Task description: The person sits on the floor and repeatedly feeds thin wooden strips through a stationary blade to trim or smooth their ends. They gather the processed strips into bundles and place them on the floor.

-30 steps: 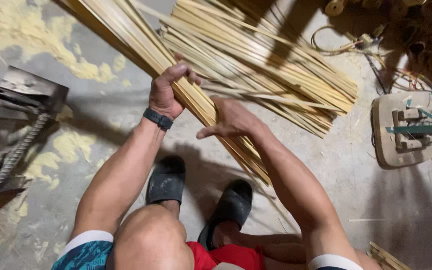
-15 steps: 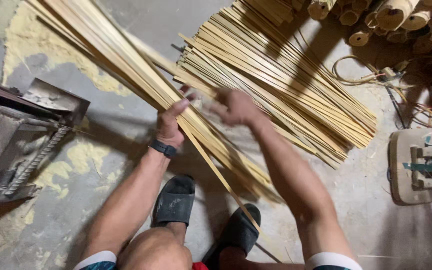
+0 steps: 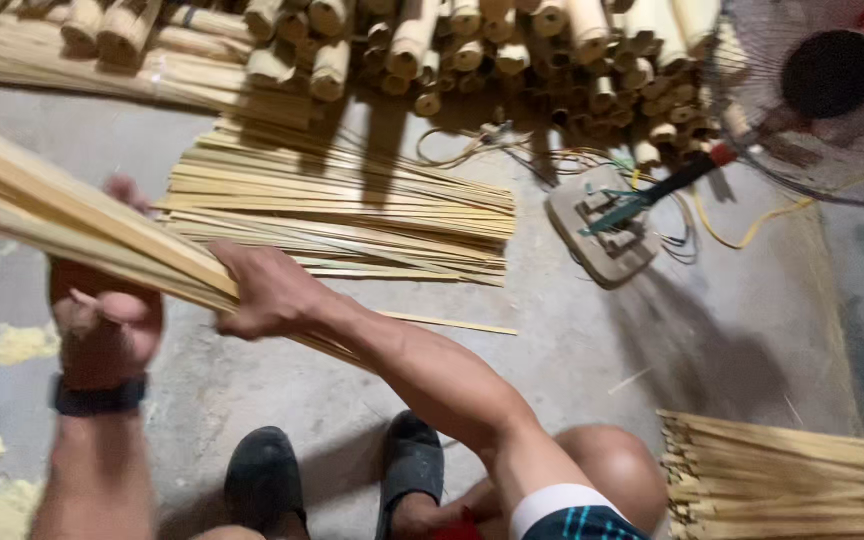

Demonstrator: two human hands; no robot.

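Bamboo strip bundle: long pale slats held together, running from the upper left edge down to the right, raised above the concrete floor in front of the person.
Left hand: under the bundle with fingers curled up around it; a black wristband sits just below; blurred.
Right hand: laid on the lower end of the bundle, fingers closed over the slats, forearm running down to the right.
Flat pile of strips: lying on the floor just beyond the hands, apart from the held bundle.
Bamboo pole sections: stacked along the top, cut ends facing the camera.
Wooden block tool: right of the flat pile, among tangled cords.
Fan: top right corner.
Second strip stack: lower right, beside the knee.
Black shoes: bottom centre, on the floor.
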